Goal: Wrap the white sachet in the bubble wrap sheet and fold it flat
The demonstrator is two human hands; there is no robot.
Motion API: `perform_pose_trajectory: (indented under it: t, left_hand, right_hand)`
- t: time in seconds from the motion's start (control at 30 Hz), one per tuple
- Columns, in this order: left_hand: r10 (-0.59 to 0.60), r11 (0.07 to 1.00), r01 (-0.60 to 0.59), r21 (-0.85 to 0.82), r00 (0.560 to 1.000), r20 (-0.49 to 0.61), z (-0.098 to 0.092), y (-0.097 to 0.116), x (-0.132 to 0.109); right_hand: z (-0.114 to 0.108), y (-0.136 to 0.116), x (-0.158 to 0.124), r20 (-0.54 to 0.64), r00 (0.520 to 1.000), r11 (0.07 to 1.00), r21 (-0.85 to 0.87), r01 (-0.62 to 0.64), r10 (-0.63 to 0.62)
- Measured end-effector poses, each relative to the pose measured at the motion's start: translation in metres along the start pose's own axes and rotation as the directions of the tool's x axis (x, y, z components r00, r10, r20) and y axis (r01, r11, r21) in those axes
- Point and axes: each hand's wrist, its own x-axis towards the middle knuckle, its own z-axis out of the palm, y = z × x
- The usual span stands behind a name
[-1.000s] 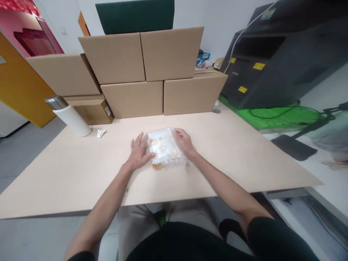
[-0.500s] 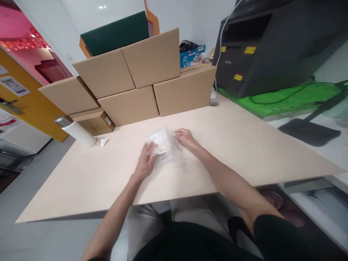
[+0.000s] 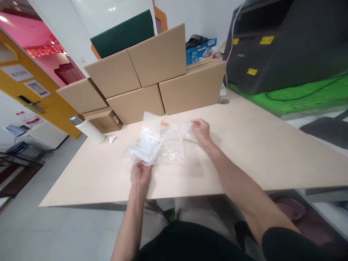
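A sheet of clear bubble wrap [image 3: 172,148] is spread out between my two hands over the table. On its left part sits a flat, pale, rectangular packet [image 3: 146,146], blurred, its print unreadable. My left hand [image 3: 140,174] is closed at the near edge of the wrap below the packet, its fingertips partly hidden underneath. My right hand [image 3: 201,129] pinches the right end of the wrap and stretches it sideways. A small orange-brown patch [image 3: 164,124] shows near the wrap's far edge.
Stacked cardboard boxes [image 3: 136,103] line the back of the table [image 3: 89,181], topped by a dark green box [image 3: 123,34]. A white bottle [image 3: 91,131] and a crumpled white scrap [image 3: 112,139] are at the left. A large black machine [image 3: 252,47] stands at the right.
The bubble wrap has been opened out from a compact bundle. My right hand has moved right with its end; my left hand has turned and shifted under the near edge.
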Motion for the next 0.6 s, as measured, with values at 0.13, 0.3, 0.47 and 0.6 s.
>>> perform_pose_trajectory:
  t: [0.13,0.3,0.47,0.6]
  left_hand:
    - [0.053,0.979,-0.012,0.206,0.979,-0.196,-0.028,-0.003,-0.026]
    - [0.432,0.706,-0.282,0.650,0.899,-0.079,-0.043,0.010,-0.039]
    - [0.314,0.874,-0.159,0.458,0.906,-0.284,-0.054,0.006,-0.035]
    - [0.116,0.986,-0.029,0.163,0.824,-0.554,-0.089,0.000,-0.033]
  right_hand:
    - [-0.004,-0.001,0.001,-0.004,0.991,0.975,-0.178,0.129,-0.132]
    - [-0.006,0.001,0.003,-0.045,0.981,0.965,-0.195,0.176,-0.188]
    - [-0.009,0.012,0.010,-0.092,0.992,0.992,-0.101,0.081,-0.090]
    - [-0.008,0.020,0.014,-0.099,0.995,0.999,-0.054,0.003,-0.009]
